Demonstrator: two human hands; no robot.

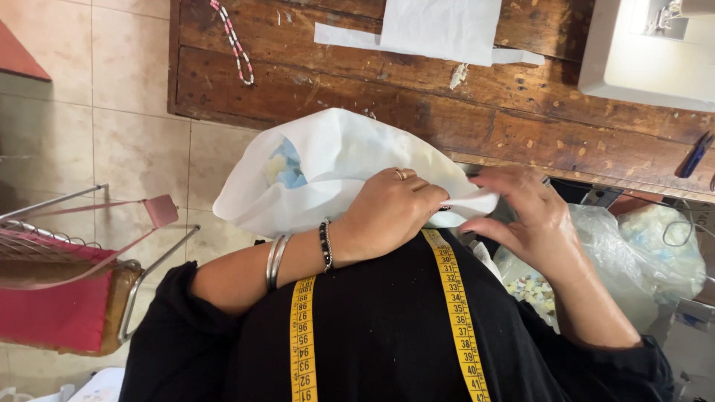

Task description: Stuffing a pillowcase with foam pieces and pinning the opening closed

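White fabric [335, 160] is being held at the person's chest, bunched into a loose, puffy shape in front of the worktop edge. Left hand [387, 212] is curling closed over the lower right part of the fabric, fingers folded down on it, with a ring on one finger and bangles and a dark beaded bracelet at the wrist. Right hand [525, 216] is pinching a narrow strip of the same fabric between thumb and fingertips, just beside the left hand, the other fingers spreading loosely. A patch of pale blue and yellow is showing through a fold on the fabric's left side. Yellow measuring tape [453, 298] is hanging around the neck, over a black top. Below the right hand, a clear plastic bag [603, 246] is holding small pastel scraps. Beyond the fabric, the worn wooden worktop [313, 89] is carrying another white cloth piece [439, 30], a beaded cord [234, 45] and, at far right, a white sewing machine [640, 67]. A red-seated metal chair [67, 298] is standing on the tiled floor at left.
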